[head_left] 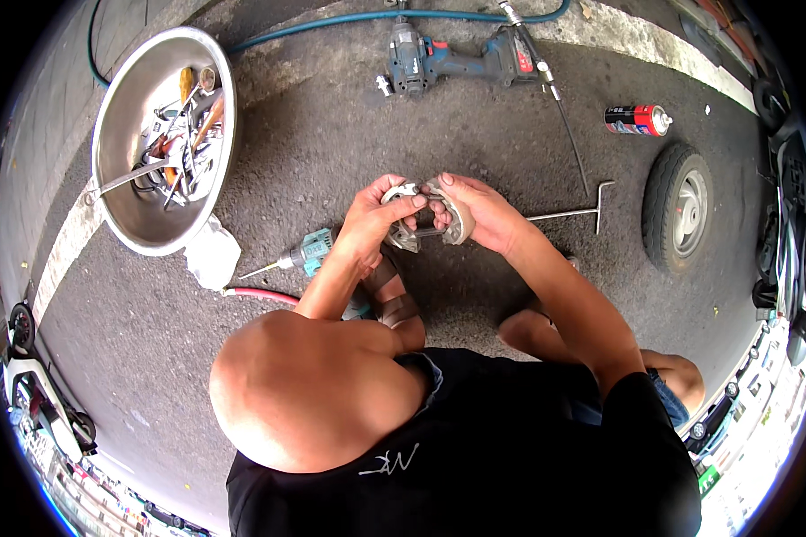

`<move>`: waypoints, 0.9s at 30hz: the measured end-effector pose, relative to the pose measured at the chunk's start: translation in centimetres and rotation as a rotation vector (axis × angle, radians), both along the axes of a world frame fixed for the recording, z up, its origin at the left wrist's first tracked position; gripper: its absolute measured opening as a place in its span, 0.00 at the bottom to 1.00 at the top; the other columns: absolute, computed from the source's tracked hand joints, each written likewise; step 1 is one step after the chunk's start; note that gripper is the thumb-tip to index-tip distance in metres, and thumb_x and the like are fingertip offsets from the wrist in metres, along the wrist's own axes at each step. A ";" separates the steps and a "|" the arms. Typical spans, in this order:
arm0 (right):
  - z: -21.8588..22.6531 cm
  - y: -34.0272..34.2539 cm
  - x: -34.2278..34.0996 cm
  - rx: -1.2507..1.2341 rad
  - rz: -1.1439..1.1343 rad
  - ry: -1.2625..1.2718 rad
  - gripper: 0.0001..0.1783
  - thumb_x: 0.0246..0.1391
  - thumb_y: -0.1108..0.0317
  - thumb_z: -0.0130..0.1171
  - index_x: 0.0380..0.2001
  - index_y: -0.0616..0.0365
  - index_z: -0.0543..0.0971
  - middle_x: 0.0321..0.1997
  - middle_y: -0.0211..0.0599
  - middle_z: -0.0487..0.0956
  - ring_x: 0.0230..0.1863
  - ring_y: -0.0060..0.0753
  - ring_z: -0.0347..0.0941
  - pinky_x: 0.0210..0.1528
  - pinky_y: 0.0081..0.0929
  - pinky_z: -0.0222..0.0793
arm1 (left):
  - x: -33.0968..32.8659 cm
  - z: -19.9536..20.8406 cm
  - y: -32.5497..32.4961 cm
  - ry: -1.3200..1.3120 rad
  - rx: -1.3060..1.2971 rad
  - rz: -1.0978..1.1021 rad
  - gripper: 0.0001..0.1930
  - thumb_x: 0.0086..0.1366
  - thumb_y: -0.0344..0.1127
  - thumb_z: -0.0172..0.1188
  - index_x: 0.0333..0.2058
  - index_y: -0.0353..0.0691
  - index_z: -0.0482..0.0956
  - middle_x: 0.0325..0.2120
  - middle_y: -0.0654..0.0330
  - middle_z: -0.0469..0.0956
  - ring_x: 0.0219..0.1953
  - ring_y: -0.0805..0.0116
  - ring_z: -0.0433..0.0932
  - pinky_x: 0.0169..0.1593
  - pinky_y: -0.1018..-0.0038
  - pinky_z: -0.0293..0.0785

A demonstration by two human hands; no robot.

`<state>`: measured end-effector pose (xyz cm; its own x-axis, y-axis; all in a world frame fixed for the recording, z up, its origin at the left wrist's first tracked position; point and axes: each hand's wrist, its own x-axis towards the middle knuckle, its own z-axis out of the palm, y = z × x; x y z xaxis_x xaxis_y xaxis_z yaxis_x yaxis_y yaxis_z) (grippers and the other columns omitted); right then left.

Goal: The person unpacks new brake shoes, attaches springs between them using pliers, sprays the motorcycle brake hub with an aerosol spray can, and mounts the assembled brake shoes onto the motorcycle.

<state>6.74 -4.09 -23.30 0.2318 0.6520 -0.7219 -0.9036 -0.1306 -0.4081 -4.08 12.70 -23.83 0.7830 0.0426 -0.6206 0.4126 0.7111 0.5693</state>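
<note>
Two curved metal brake shoes are held up side by side over the asphalt, forming a rough ring. My left hand [376, 213] is closed on the left brake shoe [403, 238], with the thumb and fingers at its upper end. Around the right brake shoe [460, 221] my right hand [484, 208] is wrapped, thumb on top. The fingertips of both hands meet between the upper ends of the shoes. What joins the shoes there is too small to make out. Below my left wrist lies a teal power drill [317, 249] with a long bit.
A steel basin [221, 143] of hand tools stands at left, a white bag [213, 256] beside it. Ahead lie a blue impact wrench [457, 61] and an air hose [331, 25]. A T-handle wrench [597, 211], spray can [636, 120] and small wheel [681, 213] are at right.
</note>
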 end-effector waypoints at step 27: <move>0.4 1.6 -0.5 -0.187 0.128 -0.235 0.13 0.58 0.61 0.63 0.40 0.56 0.77 0.30 0.24 0.76 0.29 0.18 0.69 0.33 0.19 0.66 | -1.0 -0.9 0.4 -0.162 0.644 -0.004 0.09 0.58 0.24 0.64 0.37 0.39 0.77 0.26 0.71 0.74 0.28 0.82 0.70 0.32 0.81 0.69</move>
<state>6.21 -2.54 -22.91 0.3312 0.5481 -0.7681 -0.7586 -0.3294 -0.5622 -5.05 13.14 -24.75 0.8652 0.3625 -0.3465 0.2880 0.2066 0.9351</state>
